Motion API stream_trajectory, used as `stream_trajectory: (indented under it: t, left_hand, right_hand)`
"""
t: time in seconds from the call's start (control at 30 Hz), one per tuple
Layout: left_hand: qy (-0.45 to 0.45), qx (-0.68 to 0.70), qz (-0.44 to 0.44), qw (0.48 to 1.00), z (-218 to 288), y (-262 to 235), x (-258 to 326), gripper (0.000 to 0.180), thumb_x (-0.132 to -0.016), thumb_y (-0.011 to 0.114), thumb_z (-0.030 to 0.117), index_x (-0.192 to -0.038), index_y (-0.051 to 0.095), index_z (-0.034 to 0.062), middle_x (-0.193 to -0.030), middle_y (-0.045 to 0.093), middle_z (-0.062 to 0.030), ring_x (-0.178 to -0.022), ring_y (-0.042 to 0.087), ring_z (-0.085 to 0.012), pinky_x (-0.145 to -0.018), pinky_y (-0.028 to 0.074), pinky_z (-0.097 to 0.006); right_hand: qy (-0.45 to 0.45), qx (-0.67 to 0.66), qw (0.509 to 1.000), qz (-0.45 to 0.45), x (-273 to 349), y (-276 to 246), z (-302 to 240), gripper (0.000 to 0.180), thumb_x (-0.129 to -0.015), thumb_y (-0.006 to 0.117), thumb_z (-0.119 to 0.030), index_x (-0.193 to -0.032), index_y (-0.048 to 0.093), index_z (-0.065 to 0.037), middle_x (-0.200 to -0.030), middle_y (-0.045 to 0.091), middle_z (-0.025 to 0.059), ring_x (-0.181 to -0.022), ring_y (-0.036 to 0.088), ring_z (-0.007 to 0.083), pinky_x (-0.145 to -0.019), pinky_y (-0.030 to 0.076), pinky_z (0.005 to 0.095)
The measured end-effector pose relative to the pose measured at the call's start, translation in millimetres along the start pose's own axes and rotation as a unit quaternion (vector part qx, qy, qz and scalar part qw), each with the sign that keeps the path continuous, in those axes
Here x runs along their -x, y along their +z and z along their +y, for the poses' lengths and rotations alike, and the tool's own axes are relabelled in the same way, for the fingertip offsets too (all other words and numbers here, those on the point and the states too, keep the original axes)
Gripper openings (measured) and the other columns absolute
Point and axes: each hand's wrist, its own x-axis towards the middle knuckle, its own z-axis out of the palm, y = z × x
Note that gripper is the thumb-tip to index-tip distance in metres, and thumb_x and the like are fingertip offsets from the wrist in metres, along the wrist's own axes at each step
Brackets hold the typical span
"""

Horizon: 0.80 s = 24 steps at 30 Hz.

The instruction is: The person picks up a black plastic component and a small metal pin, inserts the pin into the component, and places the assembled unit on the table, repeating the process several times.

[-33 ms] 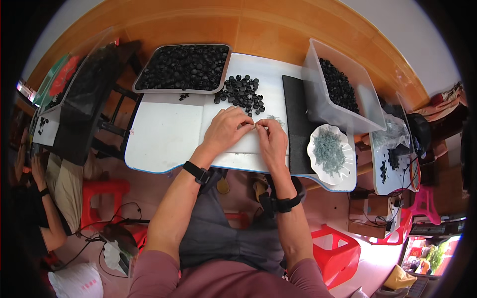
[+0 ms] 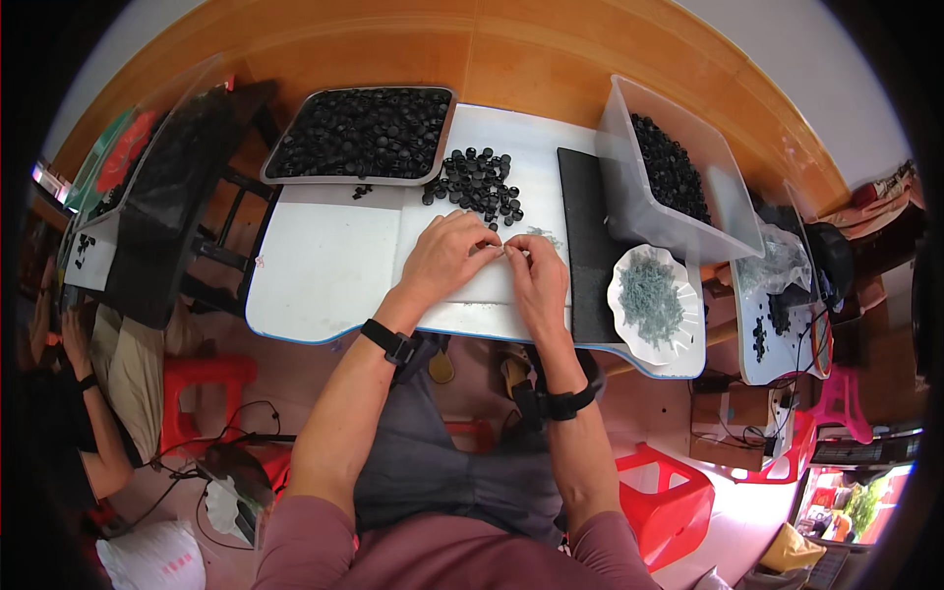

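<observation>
Both hands meet over the white tabletop, fingertips close together. My left hand is closed in a pinch, thumb against the index finger. My right hand pinches right beside it. Whatever they hold is too small to make out. Just beyond the fingertips lies a loose pile of small black caps. A few grey-green slivers lie on the table by my right fingers. More such small grey-green pieces fill a white scalloped dish to the right.
A metal tray heaped with black caps stands at the back left. On the right, a translucent bin of black parts rests beside a black mat. Red stools stand below. Another person's arm shows at far left.
</observation>
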Motion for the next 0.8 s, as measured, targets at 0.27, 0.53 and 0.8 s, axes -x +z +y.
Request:
stream_trajectory:
  t: [0.27,0.53,0.8]
  left_hand:
    - [-0.009,0.017,0.025,0.999,2.6,1.3,-2.0,0.01,-0.083,0.082,0.013,-0.088,0.078,0.006,-0.075,0.065,-0.0041,-0.074,0.059,-0.0224,-0.07,0.048,-0.036]
    - [0.01,-0.006,0.029,1.0,-0.1,1.9,-0.9,0.008,-0.082,0.082,0.012,-0.086,0.078,0.0061,-0.074,0.065,-0.004,-0.074,0.059,-0.0222,-0.071,0.048,-0.036]
    - [-0.081,-0.092,0.062,0.991,3.6,7.5,1.0,0.02,-0.08,0.084,0.018,-0.096,0.076,0.011,-0.078,0.06,-0.0035,-0.077,0.06,-0.023,-0.072,0.049,-0.038]
  right_hand:
    - [0.008,-0.01,1.0,0.008,0.6,1.7,4.2,0.015,-0.092,0.073,-0.011,-0.105,0.074,-0.004,-0.096,0.074,0.0109,-0.069,0.066,0.0241,-0.067,0.053,0.0357]
    - [0.021,-0.056,0.998,0.032,1.1,1.7,2.6,0.014,-0.092,0.073,-0.011,-0.104,0.076,-0.004,-0.093,0.074,0.0102,-0.067,0.066,0.0214,-0.066,0.053,0.0345]
    - [0.083,-0.128,0.984,0.097,0.6,-0.1,9.3,0.013,-0.092,0.071,-0.008,-0.101,0.075,0.0,-0.087,0.072,0.0108,-0.064,0.062,0.0152,-0.063,0.05,0.0313]
